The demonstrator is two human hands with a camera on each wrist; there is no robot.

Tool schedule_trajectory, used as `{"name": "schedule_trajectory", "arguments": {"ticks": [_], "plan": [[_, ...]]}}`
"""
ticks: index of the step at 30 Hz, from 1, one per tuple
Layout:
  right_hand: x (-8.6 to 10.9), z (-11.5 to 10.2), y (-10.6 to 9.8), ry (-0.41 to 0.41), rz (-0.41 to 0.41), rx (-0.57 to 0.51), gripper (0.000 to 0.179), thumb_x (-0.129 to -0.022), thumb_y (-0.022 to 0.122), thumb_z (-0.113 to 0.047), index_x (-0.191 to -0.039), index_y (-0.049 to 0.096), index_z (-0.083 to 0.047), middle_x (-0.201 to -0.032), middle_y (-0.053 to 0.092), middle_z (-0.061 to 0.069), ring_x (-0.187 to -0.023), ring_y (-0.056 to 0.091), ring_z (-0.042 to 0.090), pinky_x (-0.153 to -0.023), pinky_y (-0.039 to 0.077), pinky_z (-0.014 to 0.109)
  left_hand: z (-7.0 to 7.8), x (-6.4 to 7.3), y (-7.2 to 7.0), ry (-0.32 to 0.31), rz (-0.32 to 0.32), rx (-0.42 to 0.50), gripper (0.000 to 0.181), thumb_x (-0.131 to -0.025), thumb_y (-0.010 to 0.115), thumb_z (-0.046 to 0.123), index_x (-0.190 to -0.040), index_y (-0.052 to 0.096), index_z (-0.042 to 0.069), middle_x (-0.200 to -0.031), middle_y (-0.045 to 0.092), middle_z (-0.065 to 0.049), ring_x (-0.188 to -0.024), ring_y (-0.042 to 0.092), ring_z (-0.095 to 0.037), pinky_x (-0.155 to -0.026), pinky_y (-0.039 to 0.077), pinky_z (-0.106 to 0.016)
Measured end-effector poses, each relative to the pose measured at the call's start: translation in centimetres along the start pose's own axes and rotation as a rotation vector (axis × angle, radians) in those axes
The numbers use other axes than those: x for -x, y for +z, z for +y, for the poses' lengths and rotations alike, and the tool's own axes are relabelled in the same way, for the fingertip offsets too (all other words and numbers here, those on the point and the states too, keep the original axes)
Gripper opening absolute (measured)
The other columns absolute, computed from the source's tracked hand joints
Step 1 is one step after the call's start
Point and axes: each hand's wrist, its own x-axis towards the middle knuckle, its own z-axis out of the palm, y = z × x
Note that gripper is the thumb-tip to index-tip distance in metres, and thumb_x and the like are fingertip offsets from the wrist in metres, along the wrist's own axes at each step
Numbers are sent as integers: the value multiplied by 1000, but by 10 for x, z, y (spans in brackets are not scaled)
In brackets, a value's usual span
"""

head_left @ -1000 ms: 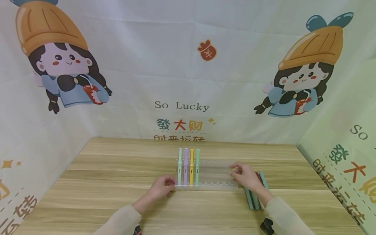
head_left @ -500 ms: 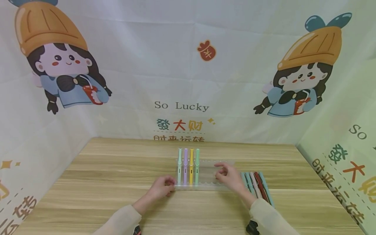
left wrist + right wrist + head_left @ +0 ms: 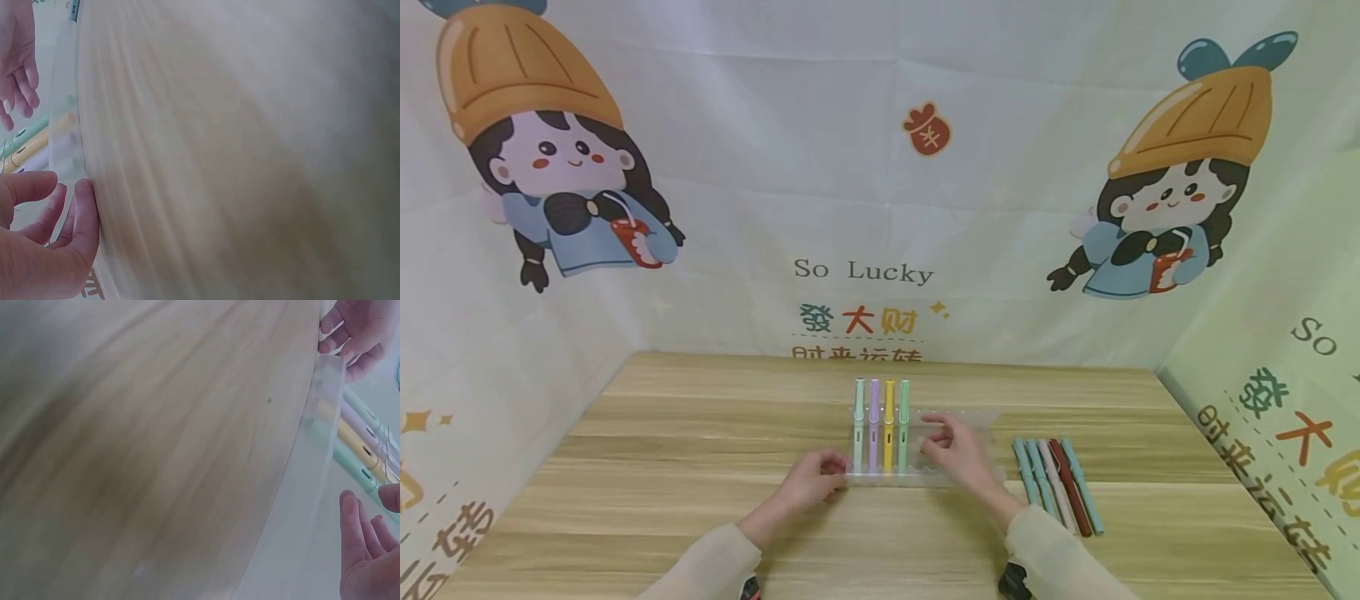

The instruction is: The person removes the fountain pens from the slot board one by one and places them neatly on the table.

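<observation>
On the wood-grained desk [image 3: 700, 425], a clear rack [image 3: 925, 480] is set about midway between the left and right edges. Nearer the right edge, five pens [image 3: 1057, 486] are laid side by side: three light blue, one pale pink, one dark red.

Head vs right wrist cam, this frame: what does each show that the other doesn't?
Head only: five loose pens lying right of the clear rack, the So Lucky lettering, both sleeves.
Right wrist only: a small dark speck on the wooden tabletop.
Both: the rack, the four pens in it, left hand at its left end, right hand, tabletop.
</observation>
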Motion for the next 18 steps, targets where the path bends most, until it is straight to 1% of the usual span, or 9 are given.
{"name": "schedule_trajectory", "arguments": {"ticks": [7,11,18], "plan": [[-4,-3,10,45,10,-34,39,-81,60,-5,-118,50,-1,-90,61,12,-78,59,20,-63,50,28,0,0,0,5,-2,0,14,-81,54,-5,-94,54,-8,-78,53,-8,-68,53,-18,-57,50,-31],[-5,-5,14,28,18,-63,42,-80,60,-2,-119,47,0,-91,62,15,-78,60,23,-65,51,28,1,1,-1,7,-5,3,14,-81,54,-5,-94,54,-8,-78,54,-9,-68,53,-18,-58,50,-31],[-9,-10,18,-1,28,-95,50,-78,60,2,-125,42,0,-90,61,17,-80,60,25,-68,51,27,1,2,0,7,-3,12,14,-80,54,-6,-94,54,-9,-79,54,-9,-68,53,-19,-58,50,-31]]}}
